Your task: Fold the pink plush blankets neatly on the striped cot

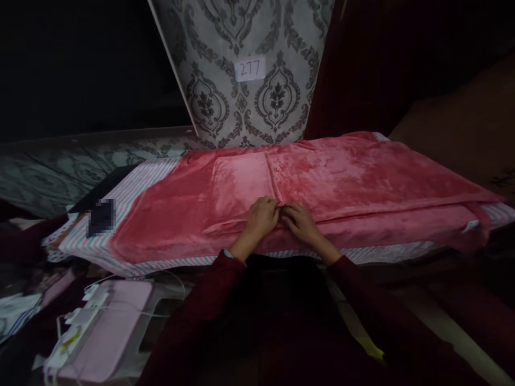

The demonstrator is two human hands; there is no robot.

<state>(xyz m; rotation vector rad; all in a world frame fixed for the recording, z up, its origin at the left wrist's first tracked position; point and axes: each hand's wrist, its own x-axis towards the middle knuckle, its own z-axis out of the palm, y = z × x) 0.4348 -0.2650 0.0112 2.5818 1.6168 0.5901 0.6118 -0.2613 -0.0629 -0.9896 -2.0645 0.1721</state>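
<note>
A pink fleece blanket [346, 182] lies folded on a bed, its surface creased along several fold lines. Under it shows a striped sheet [92, 241] in white, blue and pink. My left hand [260, 220] and my right hand [301, 222] sit close together at the blanket's near part, fingers pinching a raised fold of the fleece. Dark red sleeves cover both my forearms.
Behind the bed stands a grey damask panel [245, 91] with a paper label reading 277 [249, 68]. A pixelated dark patch [101, 217] lies on the sheet at left. Low at left is a pink stool [104, 332] with white cords and plugs.
</note>
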